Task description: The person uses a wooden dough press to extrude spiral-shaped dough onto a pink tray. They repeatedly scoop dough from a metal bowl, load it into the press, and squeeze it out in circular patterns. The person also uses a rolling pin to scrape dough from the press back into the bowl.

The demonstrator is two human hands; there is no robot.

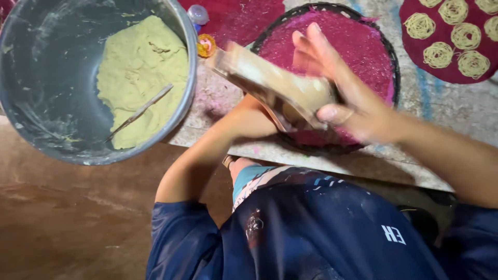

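While the wooden press (270, 83) tilts, right hand (342, 98) fingers (332, 113) wrap its end.

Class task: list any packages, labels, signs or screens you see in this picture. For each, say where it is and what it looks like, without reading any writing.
No packages, signs or screens show.
Printed mark: small white lettering on the person's dark blue garment, lower right.
Small round yellow-orange object: between the grey bucket and the round pink mat; may bear a printed face, too small to tell.
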